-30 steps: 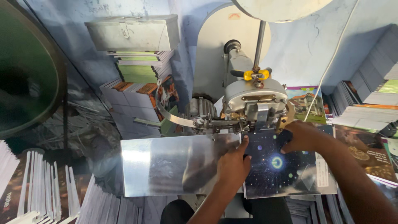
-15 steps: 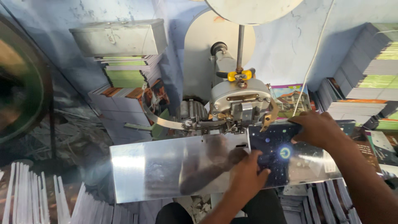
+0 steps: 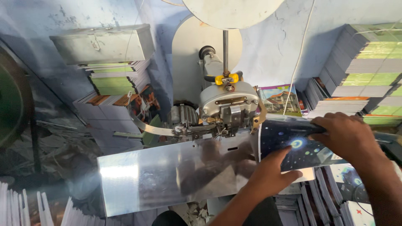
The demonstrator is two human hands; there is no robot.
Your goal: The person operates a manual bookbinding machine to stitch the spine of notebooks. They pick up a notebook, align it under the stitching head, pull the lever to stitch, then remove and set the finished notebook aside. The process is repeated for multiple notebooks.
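A thin booklet [image 3: 279, 133] with a dark starry cover lies at the right end of a shiny metal table [image 3: 167, 175], just right of the grey stitching machine head [image 3: 228, 109]. My left hand [image 3: 270, 171] presses on the booklet's near edge with fingers spread flat. My right hand [image 3: 343, 136] grips the booklet's far right edge, fingers curled over it. The booklet sits partly off the metal table toward the right.
Tall stacks of green and grey booklets [image 3: 364, 67] stand at right, more stacks [image 3: 113, 83] under a grey metal box [image 3: 102, 44] at left. A large white wheel [image 3: 232, 10] hangs overhead. Loose booklets [image 3: 331, 201] lie below right, white page stacks [image 3: 29, 209] at bottom left.
The booklet has slid right, away from under the machine head, and both hands moved right with it. The camera view also shifted left and up.
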